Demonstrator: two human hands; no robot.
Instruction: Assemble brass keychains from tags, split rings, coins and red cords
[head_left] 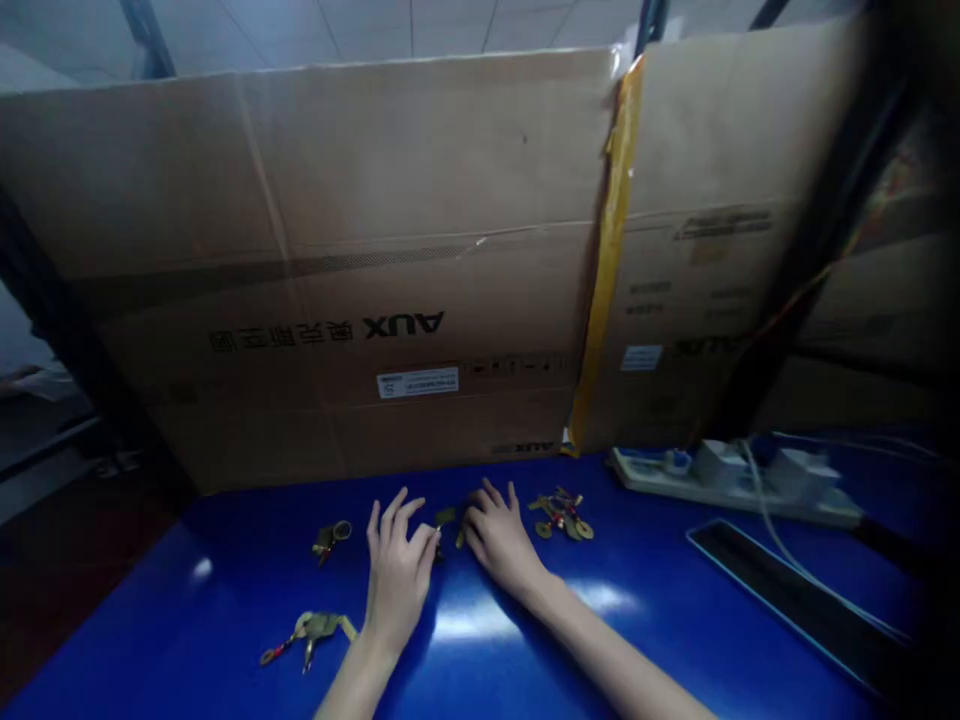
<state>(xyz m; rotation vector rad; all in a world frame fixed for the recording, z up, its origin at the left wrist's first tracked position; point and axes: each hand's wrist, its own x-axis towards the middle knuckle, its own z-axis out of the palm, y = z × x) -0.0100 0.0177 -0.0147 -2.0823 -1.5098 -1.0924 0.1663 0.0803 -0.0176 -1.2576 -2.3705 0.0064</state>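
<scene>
The brand AUX (pixel 403 325) stands upside down on the wide cardboard panel (pixel 450 150), beside a row of Chinese characters (pixel 281 337), and a smaller AUX (pixel 534 447) marks its bottom edge. Print on its white label (pixel 418 383), and most on the right-hand cardboard (pixel 697 130), is too blurred to read.
</scene>
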